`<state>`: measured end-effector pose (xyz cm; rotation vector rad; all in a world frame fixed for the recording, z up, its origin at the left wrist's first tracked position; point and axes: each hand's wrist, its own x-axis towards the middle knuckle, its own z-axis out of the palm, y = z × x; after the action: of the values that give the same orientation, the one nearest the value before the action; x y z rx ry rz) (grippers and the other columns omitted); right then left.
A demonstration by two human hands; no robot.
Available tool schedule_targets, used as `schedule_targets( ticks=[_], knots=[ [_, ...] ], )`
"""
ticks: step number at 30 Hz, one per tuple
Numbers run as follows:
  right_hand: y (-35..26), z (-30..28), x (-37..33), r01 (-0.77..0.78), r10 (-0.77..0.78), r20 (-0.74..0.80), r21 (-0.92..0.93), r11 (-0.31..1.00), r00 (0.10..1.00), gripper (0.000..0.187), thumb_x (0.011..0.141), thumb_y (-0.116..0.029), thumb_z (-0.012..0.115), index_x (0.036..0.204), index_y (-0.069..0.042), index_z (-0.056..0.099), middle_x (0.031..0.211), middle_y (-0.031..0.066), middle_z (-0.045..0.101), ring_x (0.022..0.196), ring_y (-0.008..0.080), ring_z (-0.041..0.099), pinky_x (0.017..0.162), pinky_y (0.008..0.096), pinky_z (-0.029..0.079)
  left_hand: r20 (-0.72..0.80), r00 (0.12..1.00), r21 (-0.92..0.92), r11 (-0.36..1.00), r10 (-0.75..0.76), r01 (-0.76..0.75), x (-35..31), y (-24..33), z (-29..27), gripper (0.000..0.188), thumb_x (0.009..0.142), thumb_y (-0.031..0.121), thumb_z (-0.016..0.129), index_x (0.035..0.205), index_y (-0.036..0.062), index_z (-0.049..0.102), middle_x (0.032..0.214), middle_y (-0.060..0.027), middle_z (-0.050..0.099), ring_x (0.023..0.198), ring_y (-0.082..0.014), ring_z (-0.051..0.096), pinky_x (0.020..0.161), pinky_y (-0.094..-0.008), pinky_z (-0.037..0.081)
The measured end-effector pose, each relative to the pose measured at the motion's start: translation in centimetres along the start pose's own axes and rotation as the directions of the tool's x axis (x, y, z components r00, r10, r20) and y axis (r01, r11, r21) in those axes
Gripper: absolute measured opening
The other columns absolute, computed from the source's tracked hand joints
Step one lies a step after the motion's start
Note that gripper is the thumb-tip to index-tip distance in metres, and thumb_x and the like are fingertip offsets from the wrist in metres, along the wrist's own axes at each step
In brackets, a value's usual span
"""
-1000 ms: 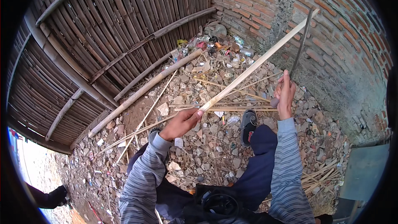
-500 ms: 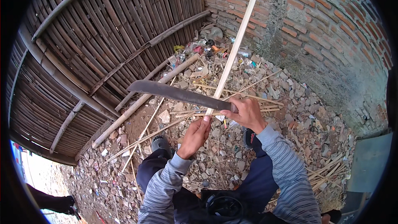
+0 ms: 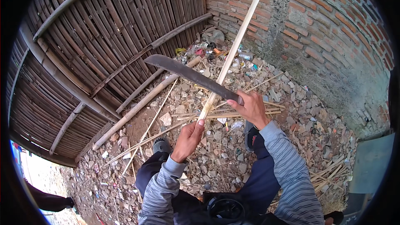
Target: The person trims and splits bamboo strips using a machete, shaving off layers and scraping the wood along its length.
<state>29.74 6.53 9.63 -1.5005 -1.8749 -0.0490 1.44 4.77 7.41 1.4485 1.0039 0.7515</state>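
Note:
My left hand (image 3: 189,138) grips the near end of a long, pale bamboo strip (image 3: 233,51), thumb on top. The strip slants up and away, past the top of the view toward the brick wall. In my right hand (image 3: 252,107) is the handle of a machete (image 3: 196,81) with a dark, broad blade. That blade lies across the strip a short way beyond my left hand, its tip pointing up and left. Whether its edge bites into the strip I cannot tell. The handle is mostly hidden by my fingers.
Rubble and litter cover the ground (image 3: 233,158). A slatted bamboo wall (image 3: 104,37) stands left, with a bamboo pole (image 3: 137,108) along its foot. A brick wall (image 3: 325,37) rises at right. Cut strips (image 3: 329,173) lie at lower right; another person's leg (image 3: 50,200) shows lower left.
The machete has moved up along the strip, away from my left hand, and its tip has swung up and right. My left hand has shifted slightly down and left with the strip.

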Motion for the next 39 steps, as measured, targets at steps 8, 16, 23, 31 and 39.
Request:
schedule_targets(
  ticks=[8, 16, 23, 31, 39],
  knots=[
    [-0.1, -0.6, -0.1, 0.101, -0.101, 0.008, -0.024, 0.995, 0.995, 0.061, 0.091, -0.069, 0.066, 0.087, -0.008, 0.071, 0.051, 0.0051, 0.059, 0.045, 0.0264, 0.063, 0.046, 0.0409, 0.048, -0.003, 0.989, 0.196, 0.97, 0.146, -0.142, -0.6, 1.4, 0.3, 0.053, 0.113, 0.039, 0.045, 0.081, -0.0013, 0.055, 0.062, -0.0009, 0.045, 0.059, -0.0116, 0.038, 0.054, -0.0346, 0.034],
    [-0.1, -0.7, 0.2, -0.016, 0.015, -0.058, -0.012, 1.0, 0.998, 0.061, 0.091, -0.07, 0.066, 0.087, -0.009, 0.071, 0.051, 0.0063, 0.059, 0.046, 0.0292, 0.063, 0.046, 0.0433, 0.047, -0.004, 0.992, 0.239, 0.963, 0.128, -0.123, 0.1, 1.1, -0.5, 0.053, 0.112, 0.039, 0.047, 0.081, -0.0028, 0.056, 0.061, -0.0042, 0.044, 0.059, -0.0133, 0.039, 0.054, -0.0369, 0.035],
    [-0.9, 0.2, -0.8, 0.145, -0.148, -0.032, -0.08, 0.986, 0.988, 0.065, 0.089, -0.075, 0.063, 0.086, -0.011, 0.071, 0.047, 0.0028, 0.052, 0.041, 0.0259, 0.059, 0.044, 0.0417, 0.043, 0.015, 0.986, 0.238, 0.957, 0.164, -0.163, -0.3, 0.9, -0.3, 0.052, 0.112, 0.038, 0.049, 0.082, -0.004, 0.055, 0.061, -0.0058, 0.042, 0.06, -0.0145, 0.036, 0.054, -0.0384, 0.034],
    [0.8, -1.5, 1.3, -0.007, -0.005, -0.12, -0.1, 0.995, 0.993, 0.064, 0.092, -0.074, 0.06, 0.083, -0.011, 0.068, 0.05, 0.0056, 0.058, 0.043, 0.0279, 0.06, 0.046, 0.0419, 0.043, -0.014, 0.985, 0.311, 0.937, 0.172, -0.159, -0.3, 2.2, -0.1, 0.053, 0.112, 0.038, 0.049, 0.082, -0.0043, 0.056, 0.058, -0.0086, 0.044, 0.056, -0.0179, 0.037, 0.053, -0.0406, 0.034],
    [0.7, -1.8, 1.9, -0.004, -0.012, -0.157, -0.105, 0.995, 0.988, 0.06, 0.091, -0.066, 0.067, 0.083, -0.006, 0.067, 0.05, 0.0091, 0.054, 0.045, 0.0311, 0.058, 0.048, 0.0424, 0.043, -0.035, 0.97, 0.328, 0.919, 0.241, -0.217, -0.6, 2.8, -0.5, 0.054, 0.111, 0.038, 0.049, 0.079, -0.0045, 0.055, 0.056, -0.0128, 0.042, 0.053, -0.0206, 0.035, 0.052, -0.043, 0.034]
  ],
)
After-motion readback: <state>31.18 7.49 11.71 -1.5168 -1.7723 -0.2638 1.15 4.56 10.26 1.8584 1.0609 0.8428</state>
